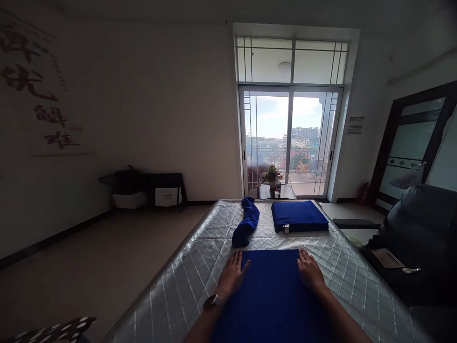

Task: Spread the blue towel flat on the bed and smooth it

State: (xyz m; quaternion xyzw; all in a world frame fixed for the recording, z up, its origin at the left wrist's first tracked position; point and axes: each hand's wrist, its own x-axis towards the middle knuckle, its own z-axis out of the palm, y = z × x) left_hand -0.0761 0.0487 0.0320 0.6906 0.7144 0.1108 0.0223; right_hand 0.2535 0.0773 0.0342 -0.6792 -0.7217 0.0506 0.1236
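Note:
A blue cloth [271, 295] lies flat and smooth in front of me, its near end cut off by the bottom of the view. My left hand [233, 274] rests at its far left corner, fingers stretched forward along the edge and thumb on the cloth. At the far right corner lies my right hand [310, 268], its fingers also extended. Neither hand grips anything. Beyond them, a crumpled blue cloth [247, 223] lies to the left, and a neatly folded blue stack [300, 216] with a white tag sits to the right.
Everything lies on a table with a silvery quilted cover [178, 281]. Past its far end stands a small table [264, 192] with a potted plant [272, 174] and a bottle [277, 185], before glass sliding doors [269, 128]. A dark armchair [424, 228] is at the right.

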